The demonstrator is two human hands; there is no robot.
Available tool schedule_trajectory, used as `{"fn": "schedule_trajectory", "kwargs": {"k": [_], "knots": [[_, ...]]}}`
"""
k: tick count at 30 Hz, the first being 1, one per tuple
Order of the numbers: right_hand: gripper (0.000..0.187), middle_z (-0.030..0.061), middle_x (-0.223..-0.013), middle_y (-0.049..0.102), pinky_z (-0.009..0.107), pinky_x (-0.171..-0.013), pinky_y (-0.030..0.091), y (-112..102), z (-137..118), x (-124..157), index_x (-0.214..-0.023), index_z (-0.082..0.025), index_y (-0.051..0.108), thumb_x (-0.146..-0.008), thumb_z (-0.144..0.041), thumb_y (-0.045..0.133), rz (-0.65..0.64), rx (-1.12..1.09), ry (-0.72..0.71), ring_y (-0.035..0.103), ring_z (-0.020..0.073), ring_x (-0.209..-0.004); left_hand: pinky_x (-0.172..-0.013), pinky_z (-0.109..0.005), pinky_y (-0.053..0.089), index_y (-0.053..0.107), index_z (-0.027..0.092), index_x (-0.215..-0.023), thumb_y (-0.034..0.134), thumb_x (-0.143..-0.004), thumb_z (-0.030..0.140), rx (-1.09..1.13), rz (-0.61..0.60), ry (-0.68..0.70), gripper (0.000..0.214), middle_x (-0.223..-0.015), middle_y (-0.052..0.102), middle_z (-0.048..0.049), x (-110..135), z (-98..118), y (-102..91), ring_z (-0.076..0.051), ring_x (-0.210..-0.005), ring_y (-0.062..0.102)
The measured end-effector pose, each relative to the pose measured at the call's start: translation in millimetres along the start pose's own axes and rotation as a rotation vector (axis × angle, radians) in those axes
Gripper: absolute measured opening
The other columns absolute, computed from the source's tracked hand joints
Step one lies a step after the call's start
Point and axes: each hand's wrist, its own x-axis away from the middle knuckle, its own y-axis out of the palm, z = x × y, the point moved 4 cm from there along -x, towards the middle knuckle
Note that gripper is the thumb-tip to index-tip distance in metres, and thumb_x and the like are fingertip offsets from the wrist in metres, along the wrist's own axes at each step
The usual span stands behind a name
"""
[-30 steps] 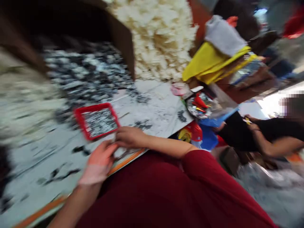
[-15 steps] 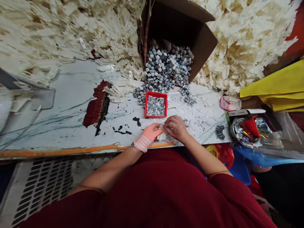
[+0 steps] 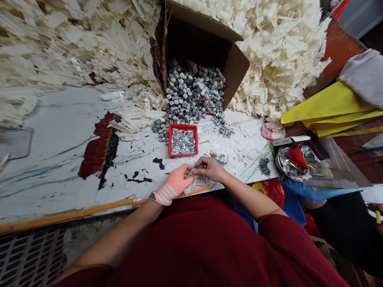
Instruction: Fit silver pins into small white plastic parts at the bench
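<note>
My left hand (image 3: pixel 175 184), in an orange-pink striped glove, is closed with thumb and fingers around a small whitish plastic piece (image 3: pixel 191 173) near the table's front edge. Bare, my right hand (image 3: pixel 212 169) meets it from the right, its thumb and forefinger pinched at that piece. What sits between those right fingertips is too small to make out. Just beyond both hands stands a red tray (image 3: pixel 183 155) full of short silvery metal pins (image 3: pixel 182 140). A few loose pins lie under my right hand.
Behind the tray, a tipped cardboard box (image 3: pixel 237 75) spills grey-white small parts (image 3: pixel 194 95). Heaps of cream plastic pieces (image 3: pixel 278 59) flank it. To the right are a metal bowl (image 3: pixel 279 161) of odds and ends, dark pins (image 3: pixel 265 166) and yellow cloth (image 3: pixel 329 103). Another person's leg (image 3: pixel 338 227) shows lower right.
The view has swung to the right, so the table's contents sit further left in the picture. Both hands remain together at the small piece, with the right fingers now closer in on it.
</note>
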Motion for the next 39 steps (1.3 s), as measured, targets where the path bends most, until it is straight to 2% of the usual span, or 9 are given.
{"fn": "schedule_trajectory", "kwargs": {"k": [4, 8, 12, 16, 19, 23, 27, 34, 39], "knots": [[0.023, 0.0022, -0.082, 0.07, 0.025, -0.07, 0.049, -43, -6, -30, -0.088, -0.016, 0.066, -0.078, -0.036, 0.068, -0.135, 0.283, -0.03, 0.064, 0.0132, -0.076, -0.051, -0.022, 0.034, 0.05, 0.017, -0.083, 0.058, -0.062, 0.025, 0.234, -0.139, -0.087, 0.024, -0.062, 0.047, 0.0059, -2, -3, 8.2, -0.011, -0.054, 0.043], [0.021, 0.0103, -0.103, 0.071, 0.031, -0.08, 0.049, -130, -13, -72, -0.104, -0.017, 0.065, -0.088, -0.027, 0.055, 0.377, 0.961, 0.175, 0.065, 0.0216, -0.094, -0.045, -0.02, 0.029, 0.045, 0.019, -0.085, 0.057, -0.062, 0.027, 0.321, -0.132, -0.175, 0.027, -0.061, 0.042, 0.0078, -5, -14, 9.4, -0.009, -0.05, 0.039], [0.027, 0.0181, -0.107, 0.069, 0.036, -0.085, 0.047, -153, -8, -103, -0.107, -0.014, 0.065, -0.081, -0.014, 0.057, 0.31, 1.263, 0.325, 0.064, 0.0292, -0.101, -0.042, -0.019, 0.03, 0.044, 0.019, -0.083, 0.058, -0.063, 0.026, 0.372, -0.12, -0.2, 0.026, -0.059, 0.042, 0.0078, -8, -18, 8.5, -0.008, -0.049, 0.039], [0.028, 0.0176, -0.106, 0.068, 0.037, -0.085, 0.047, -146, -12, -108, -0.105, -0.014, 0.067, -0.08, -0.011, 0.055, 0.287, 1.246, 0.289, 0.063, 0.0292, -0.101, -0.039, -0.019, 0.031, 0.044, 0.019, -0.084, 0.06, -0.062, 0.024, 0.446, -0.073, -0.212, 0.028, -0.058, 0.043, 0.0083, -12, -14, 8.5, -0.008, -0.045, 0.042], [0.031, 0.0138, -0.112, 0.065, 0.034, -0.085, 0.048, -127, -23, -92, -0.111, -0.016, 0.065, -0.083, -0.014, 0.052, 0.405, 1.005, 0.075, 0.062, 0.0237, -0.098, -0.039, -0.02, 0.037, 0.045, 0.019, -0.085, 0.064, -0.062, 0.025, 0.554, 0.0, -0.218, 0.03, -0.06, 0.048, 0.007, -16, -12, 8.5, -0.01, -0.046, 0.048], [0.029, 0.0065, -0.098, 0.066, 0.029, -0.074, 0.051, -69, -24, -51, -0.107, -0.017, 0.066, -0.079, -0.025, 0.063, 0.266, 0.443, -0.193, 0.06, 0.0145, -0.078, -0.044, -0.023, 0.045, 0.048, 0.018, -0.089, 0.068, -0.063, 0.029, 0.698, 0.084, -0.176, 0.035, -0.069, 0.057, 0.0027, -22, -9, 6.8, -0.013, -0.055, 0.057], [0.015, 0.0055, -0.094, 0.063, 0.027, -0.07, 0.051, -21, -22, -16, -0.09, -0.019, 0.069, -0.077, -0.027, 0.066, 0.288, 0.212, -0.297, 0.06, 0.0137, -0.081, -0.045, -0.024, 0.047, 0.048, 0.018, -0.093, 0.071, -0.063, 0.03, 0.775, 0.153, -0.16, 0.04, -0.075, 0.061, 0.0005, -23, -8, 5.8, -0.014, -0.058, 0.059], [0.014, 0.0061, -0.087, 0.064, 0.032, -0.077, 0.052, 13, -34, 4, -0.083, -0.021, 0.07, -0.082, -0.018, 0.057, 0.468, 0.378, -0.516, 0.061, 0.0167, -0.085, -0.047, -0.025, 0.05, 0.048, 0.018, -0.092, 0.074, -0.06, 0.026, 0.812, 0.286, -0.147, 0.042, -0.079, 0.06, 0.0008, -19, -9, 3.7, -0.014, -0.061, 0.059], [0.014, 0.0052, -0.08, 0.068, 0.03, -0.072, 0.051, 12, -27, 9, -0.084, -0.021, 0.07, -0.084, -0.028, 0.058, 0.459, 0.388, -0.409, 0.063, 0.0162, -0.075, -0.047, -0.025, 0.05, 0.05, 0.018, -0.091, 0.074, -0.062, 0.028, 0.784, 0.234, -0.102, 0.038, -0.076, 0.061, 0.0007, -15, -3, -1.3, -0.014, -0.059, 0.059]]}}
